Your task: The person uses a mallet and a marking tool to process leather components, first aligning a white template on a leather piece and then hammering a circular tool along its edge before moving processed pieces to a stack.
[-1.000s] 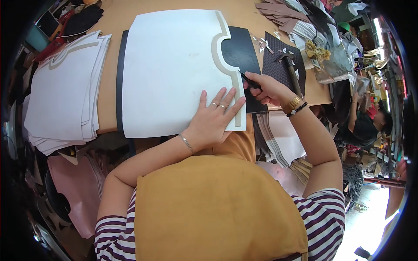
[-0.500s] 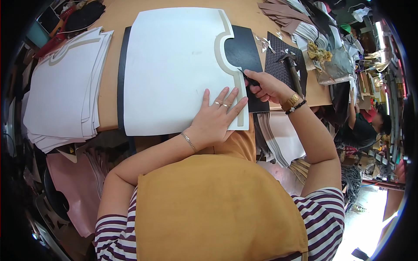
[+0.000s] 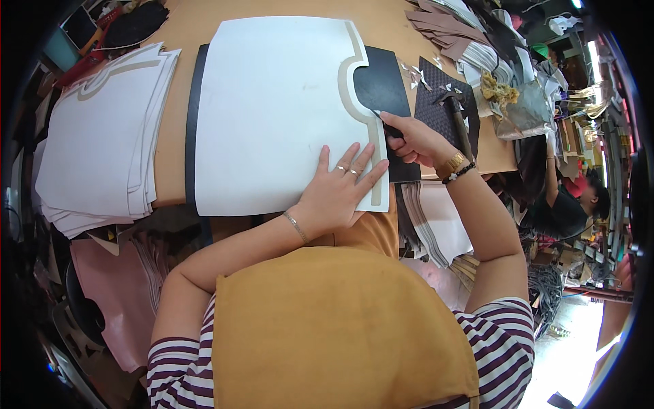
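A white sheet (image 3: 266, 102), edged on the right by a beige strip round a curved cut-out, lies on a black board (image 3: 378, 82). My left hand (image 3: 340, 187) rests palm down on its lower right, fingers spread. My right hand (image 3: 415, 140) is wrapped round a black-handled cutting tool, apparently scissors (image 3: 392, 126), whose tip touches the sheet’s right edge below the curve; the grip is mostly hidden. A dark hammer (image 3: 460, 126) lies on a woven-textured dark piece (image 3: 429, 102) to the right.
A stack of white sheets (image 3: 95, 157) sits left on the tan table (image 3: 286, 8). Brown strips (image 3: 436, 24), small white scraps (image 3: 415, 75) and bundles fill the back right. Pink sheets (image 3: 116, 300) hang lower left. A co-worker (image 3: 565, 211) is at far right.
The white sheet has shifted slightly to the right over the past second. My hands have moved a little with it, keeping the same press and grip.
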